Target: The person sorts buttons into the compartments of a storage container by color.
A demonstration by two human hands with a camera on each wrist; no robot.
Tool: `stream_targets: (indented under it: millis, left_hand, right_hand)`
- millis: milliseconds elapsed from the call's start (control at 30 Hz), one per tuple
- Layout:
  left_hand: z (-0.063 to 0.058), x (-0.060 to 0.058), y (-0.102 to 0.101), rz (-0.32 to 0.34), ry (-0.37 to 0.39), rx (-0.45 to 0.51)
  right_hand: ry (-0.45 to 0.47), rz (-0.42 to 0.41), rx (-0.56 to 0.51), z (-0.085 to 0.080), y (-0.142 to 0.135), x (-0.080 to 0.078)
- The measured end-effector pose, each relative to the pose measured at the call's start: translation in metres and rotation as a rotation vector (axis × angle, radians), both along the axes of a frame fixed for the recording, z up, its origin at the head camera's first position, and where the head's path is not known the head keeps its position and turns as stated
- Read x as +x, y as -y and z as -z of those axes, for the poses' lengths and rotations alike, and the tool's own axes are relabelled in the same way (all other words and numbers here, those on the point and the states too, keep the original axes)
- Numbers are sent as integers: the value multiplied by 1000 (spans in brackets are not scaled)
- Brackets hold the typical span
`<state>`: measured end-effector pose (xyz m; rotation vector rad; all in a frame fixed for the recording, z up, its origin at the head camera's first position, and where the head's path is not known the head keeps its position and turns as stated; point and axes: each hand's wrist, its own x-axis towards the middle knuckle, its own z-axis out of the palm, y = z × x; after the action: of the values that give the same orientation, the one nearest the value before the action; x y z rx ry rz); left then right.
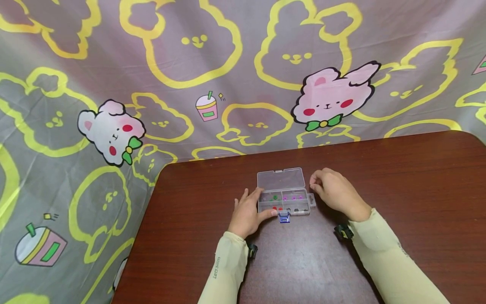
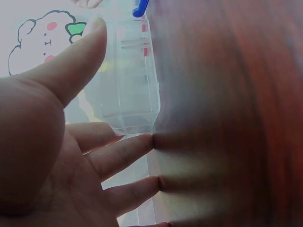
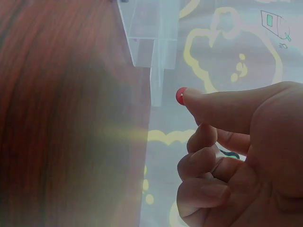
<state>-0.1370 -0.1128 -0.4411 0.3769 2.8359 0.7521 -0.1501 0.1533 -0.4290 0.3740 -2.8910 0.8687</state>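
A clear plastic compartment box (image 1: 284, 202) lies on the table with its lid (image 1: 281, 179) raised at the back. My left hand (image 1: 246, 213) steadies it, thumb along the front edge by a blue latch (image 1: 284, 218), the other fingers straight and spread at its left end. Small green pieces (image 1: 275, 197), purple pieces (image 1: 293, 197), red pieces (image 1: 274, 208) and black pieces (image 1: 296, 210) sit in separate compartments. To the right of the box, my right hand (image 1: 338, 192) pinches a small round red piece (image 3: 180, 96) with a pale spot; the other fingers are curled.
The brown wooden table (image 1: 197, 236) reaches back to a hanging cloth (image 1: 250, 84) printed with cartoon animals. A clear hanging tab (image 1: 311, 199) sticks out from the box's right end. Each wrist wears a dark strap-on device, the right one (image 1: 343, 232) close over the table.
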Motion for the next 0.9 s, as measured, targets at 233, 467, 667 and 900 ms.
stream_targets:
  millis: [233,467,667,900]
  left_hand:
    - [0,0,0,4,-1,-1]
    - [-2,1,0,-1,11,5]
    - [-2,1,0,-11,25,9]
    - [-1,1,0,-9,19,9]
  right_hand:
    - [-2,-10,-15,-5,4,3]
    - [-10,-21,-16,-6,9,4]
    - [-20,-38,-19,-6,17,7]
    - [-18,-62,-19,-8,28,9]
